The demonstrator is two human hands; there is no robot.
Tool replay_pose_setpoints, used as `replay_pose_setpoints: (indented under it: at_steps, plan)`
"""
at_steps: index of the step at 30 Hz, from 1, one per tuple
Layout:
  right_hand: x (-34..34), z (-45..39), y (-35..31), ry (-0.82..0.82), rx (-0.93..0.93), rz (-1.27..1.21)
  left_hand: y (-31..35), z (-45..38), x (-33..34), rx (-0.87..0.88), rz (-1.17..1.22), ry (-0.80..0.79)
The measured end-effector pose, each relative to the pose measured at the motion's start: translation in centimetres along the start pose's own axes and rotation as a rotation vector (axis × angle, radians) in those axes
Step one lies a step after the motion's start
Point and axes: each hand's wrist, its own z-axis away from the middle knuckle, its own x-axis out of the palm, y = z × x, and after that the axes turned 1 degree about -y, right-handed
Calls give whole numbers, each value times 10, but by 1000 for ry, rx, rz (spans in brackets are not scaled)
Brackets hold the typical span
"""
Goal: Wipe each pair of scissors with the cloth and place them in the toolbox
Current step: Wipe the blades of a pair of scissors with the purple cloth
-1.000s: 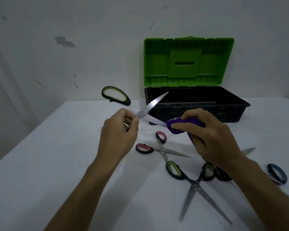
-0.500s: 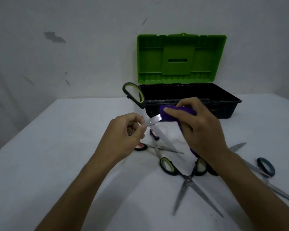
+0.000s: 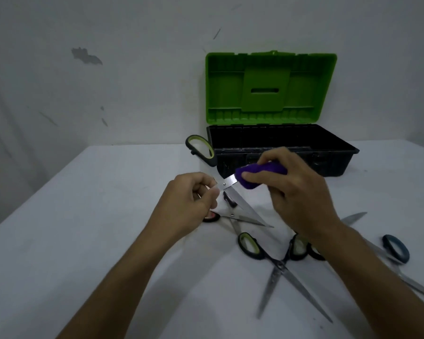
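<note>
Behind, open toolbox (image 3: pixel 338 156); left hand (image 3: pixel 189 204) gripping scissors (image 3: pixel 240 201), right hand's (image 3: pixel 301 192) fingers around cloth (image 3: pixel 260 176).

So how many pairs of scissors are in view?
5: held scissors, red-handled pair by left hand, green-handled pair centre, blue-handled pair right, fifth pair half-hidden under right forearm.

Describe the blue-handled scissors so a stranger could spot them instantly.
Start at the open toolbox with the green lid at the back of the white table. Come toward the table's near right edge, past the right hand. The blue-handled scissors lie there, the only pair with a blue loop; the neighbours' loops are green or pink.
</note>
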Motion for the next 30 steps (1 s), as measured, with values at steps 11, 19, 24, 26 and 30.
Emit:
replay_pose_setpoints:
  at_steps: [11, 19, 24, 26, 30]
  plan:
    - [1, 3, -1, -150, 18, -47, 0, 2, 1, 29, -126, 80]
    - [-1, 5, -8, -206, -94, -155, -1, 4, 4, 49, -187, 120]
    - [-1, 6, -9, -180, -131, -209, 0, 3, 5, 77, -178, 99]
    - [3, 5, -8, -209, -109, -199, 1, 3, 5, 80, -163, 63]
    - [0, 7, 8, -20, 45, -93, -2, 0, -1, 45, -86, 71]
